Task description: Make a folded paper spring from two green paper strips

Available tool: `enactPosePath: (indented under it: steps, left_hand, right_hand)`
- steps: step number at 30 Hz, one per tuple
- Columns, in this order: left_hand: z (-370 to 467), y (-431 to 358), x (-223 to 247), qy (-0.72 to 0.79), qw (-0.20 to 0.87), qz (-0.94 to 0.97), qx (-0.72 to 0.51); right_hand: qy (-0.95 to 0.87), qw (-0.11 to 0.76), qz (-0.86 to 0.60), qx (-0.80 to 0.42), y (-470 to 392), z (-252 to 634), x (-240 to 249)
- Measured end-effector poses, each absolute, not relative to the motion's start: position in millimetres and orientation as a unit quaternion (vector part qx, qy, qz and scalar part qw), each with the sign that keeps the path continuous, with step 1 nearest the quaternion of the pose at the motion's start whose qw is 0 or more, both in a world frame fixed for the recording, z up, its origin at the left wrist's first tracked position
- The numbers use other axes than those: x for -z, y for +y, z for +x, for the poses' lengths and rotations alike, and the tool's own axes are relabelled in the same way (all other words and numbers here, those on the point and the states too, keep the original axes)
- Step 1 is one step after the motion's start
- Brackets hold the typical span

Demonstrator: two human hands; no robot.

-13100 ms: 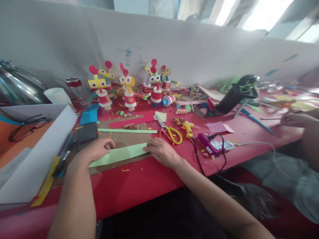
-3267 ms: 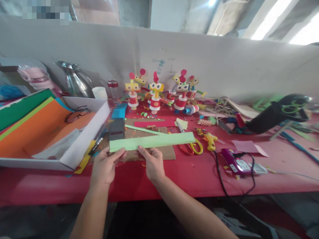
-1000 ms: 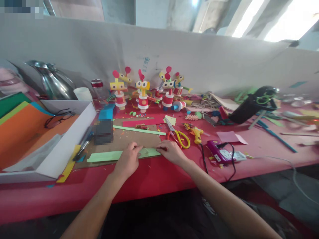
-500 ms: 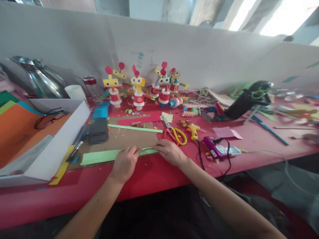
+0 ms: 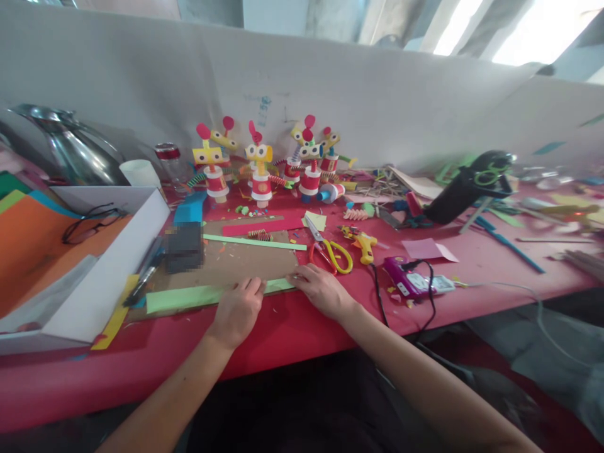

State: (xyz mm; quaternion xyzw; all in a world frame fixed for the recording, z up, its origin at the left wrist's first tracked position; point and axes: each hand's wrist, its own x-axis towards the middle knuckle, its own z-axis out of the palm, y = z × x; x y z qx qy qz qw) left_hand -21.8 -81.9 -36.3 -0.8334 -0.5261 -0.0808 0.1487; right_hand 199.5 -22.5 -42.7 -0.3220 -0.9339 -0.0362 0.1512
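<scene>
A pale green paper strip [image 5: 184,299] lies along the near edge of a brown cardboard sheet [image 5: 226,267]. My left hand [image 5: 240,309] presses down on the middle of this strip with bent fingers, holding it against the cardboard. At the strip's right end, my right hand [image 5: 321,289] has thumb and fingers closed on the paper; the fingertips partly hide that end. Behind my hands lie a narrower green strip [image 5: 255,242] and a small coiled paper spring [image 5: 259,235]. Scissors [image 5: 337,257] with red and yellow handles rest just beyond my right hand.
Several paper-cup figures [image 5: 262,182] stand at the back. Right of the scissors are a yellow glue gun [image 5: 365,246] and a purple power strip [image 5: 401,279] with cables. A white box [image 5: 108,251] holds coloured paper and glasses. A steel jug [image 5: 78,148] stands behind it.
The green strip has shifted slightly left under my hands. The raised fold between my hands now looks flatter. My right fingers have shifted a little at the strip's end.
</scene>
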Motion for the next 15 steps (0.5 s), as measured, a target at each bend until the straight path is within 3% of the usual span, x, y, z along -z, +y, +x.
enactPosePath:
  steps: [4,10,15]
  left_hand:
    - [-20.7,-82.1,36.0,-0.527,0.139,-0.834,0.088]
    - [-19.6,-82.0,39.3,-0.514,0.163,-0.837,0.091]
    - [-19.3,-81.2,39.0,-0.513,0.154,-0.838,0.108]
  right_hand:
    - [-0.930,0.171,-0.326,0.018,-21.5,201.5,42.9]
    - [-0.890,0.291,-0.351,-0.020,-28.4,184.4,28.3]
    - [-0.913,0.238,-0.325,-0.058,-47.1,160.7,30.9]
